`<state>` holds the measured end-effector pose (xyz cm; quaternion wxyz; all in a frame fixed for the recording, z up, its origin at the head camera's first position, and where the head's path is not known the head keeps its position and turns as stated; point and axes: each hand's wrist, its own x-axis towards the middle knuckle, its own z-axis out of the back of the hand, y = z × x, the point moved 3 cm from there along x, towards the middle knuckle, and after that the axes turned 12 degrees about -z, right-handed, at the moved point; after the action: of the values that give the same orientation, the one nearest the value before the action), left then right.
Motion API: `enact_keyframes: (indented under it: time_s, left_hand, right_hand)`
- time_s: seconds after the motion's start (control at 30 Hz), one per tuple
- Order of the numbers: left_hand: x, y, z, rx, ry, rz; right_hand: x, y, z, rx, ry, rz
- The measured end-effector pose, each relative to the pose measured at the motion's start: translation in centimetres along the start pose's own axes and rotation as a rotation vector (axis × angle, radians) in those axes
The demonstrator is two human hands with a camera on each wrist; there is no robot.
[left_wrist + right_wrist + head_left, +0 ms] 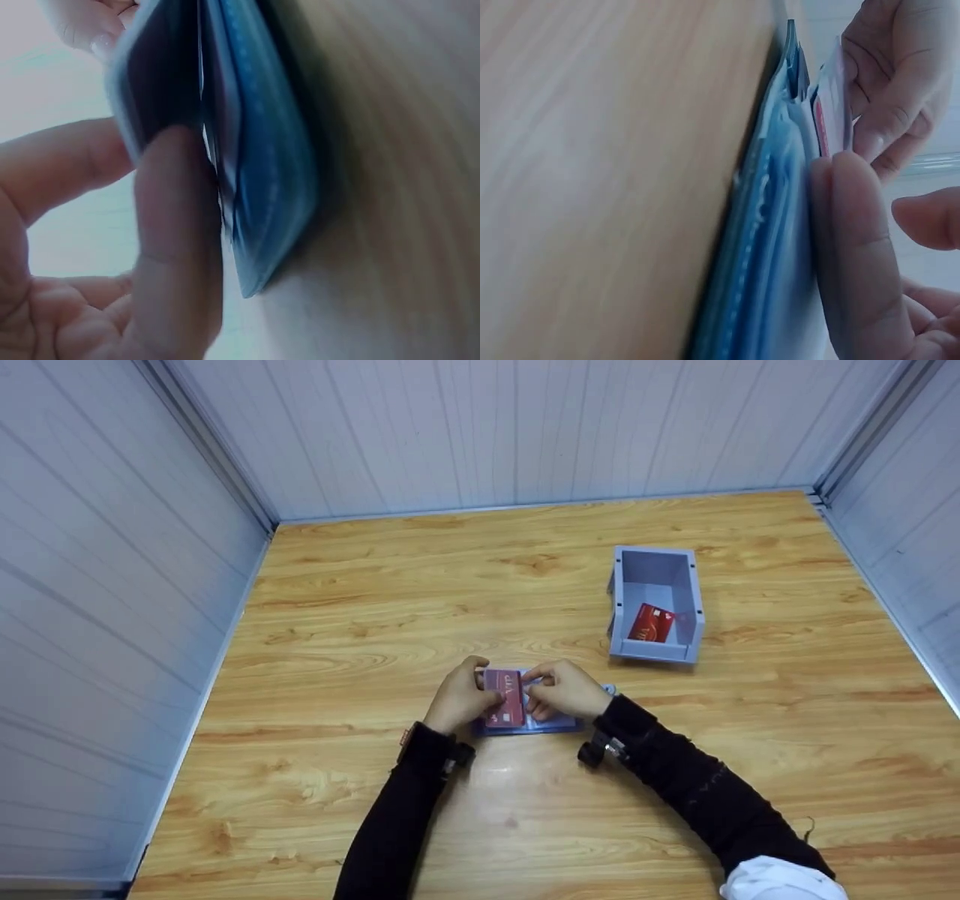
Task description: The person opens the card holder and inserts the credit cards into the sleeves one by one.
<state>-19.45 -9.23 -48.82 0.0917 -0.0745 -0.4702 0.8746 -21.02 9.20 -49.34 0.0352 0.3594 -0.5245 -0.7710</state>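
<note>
A blue card holder (551, 727) with clear sleeves lies spread on the wooden table. A red card (513, 712) with white lettering and a chip shows at its left side, upright on its short edge as seen from above. My left hand (463, 697) holds this side, its thumb (178, 225) over the raised leaf and its other fingers behind. My right hand (566, 690) is at the card's right edge, two fingertips (855, 169) pinching at the sleeve's edge. In the right wrist view, a thin red strip of the card shows between the leaves.
A grey plastic bin (656, 652) stands beyond the right hand, with another red card (651, 624) inside. The wooden table (375, 585) is bordered by pale panel walls (480, 435) at the back and sides.
</note>
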Motion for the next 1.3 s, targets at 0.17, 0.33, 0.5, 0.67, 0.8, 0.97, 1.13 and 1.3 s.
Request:
enact_keyframes:
  time_s: [0.17,0.33,0.5,0.67,0.8,0.97,1.13,1.3]
  left_hand:
    - [-0.2,-0.2,-0.2,0.123,-0.014,-0.051]
    - [-0.4,-0.6,-0.3,0.198,-0.038,-0.073]
    - [-0.7,-1.0,-0.5,0.274,-0.064,-0.077]
    - [-0.9,-1.5,-0.9,0.348,-0.084,-0.121]
    - [-1.2,-2.0,-1.4,0.403,-0.053,-0.161]
    - [-1.5,-2.3,-2.0,0.439,0.005,-0.199]
    - [-1.6,-2.4,-2.1,0.464,0.033,-0.21]
    - [-1.6,-2.3,-2.3,0.473,0.067,-0.209]
  right_hand:
    - [0.1,-0.5,0.4,-0.006,-0.004,0.009]
    - [-0.2,-0.8,1.0,-0.029,-0.012,0.024]
    - [-0.6,-1.2,1.6,-0.036,0.003,0.05]
    - [-1.1,-1.2,2.5,-0.027,0.003,0.068]
    - [-1.5,-0.9,3.7,-0.018,-0.035,0.076]
    - [-2.4,0.1,5.6,-0.02,-0.1,0.117]
    - [-3.4,1.0,7.8,-0.032,-0.184,0.163]
    - [-4.2,1.7,10.0,-0.103,-0.297,0.168]
